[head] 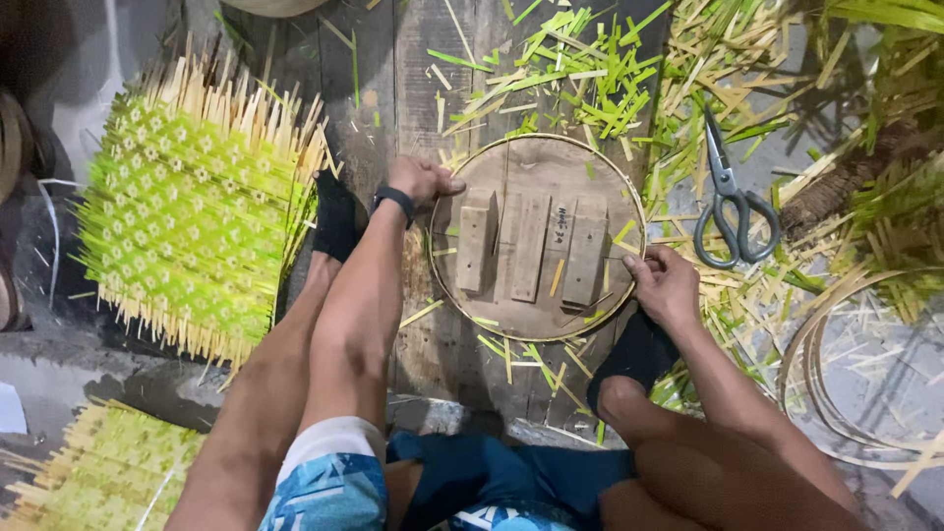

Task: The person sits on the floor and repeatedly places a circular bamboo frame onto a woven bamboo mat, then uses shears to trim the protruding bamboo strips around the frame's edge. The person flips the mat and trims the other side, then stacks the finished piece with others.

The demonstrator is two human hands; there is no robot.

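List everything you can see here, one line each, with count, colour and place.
Round wooden disc with thin bamboo hoop rim: one, brown, centre of the floor.
Wooden blocks: three, brown, upright side by side on the disc.
Metal scissors with grey handles: one, right of the disc, lying on cuttings.
Woven mat of bamboo strips: one, green and yellow, left.
Second woven mat: one, green-yellow, bottom left, partly cut off.
Loose bamboo hoops: several, tan, lower right.
Strip cuttings: many, green and yellow, scattered top and right.
Plank floor: dark wood.
Black wristband: one, left wrist.
Left hand: on the disc's upper left rim.
Right hand: on the disc's right rim.
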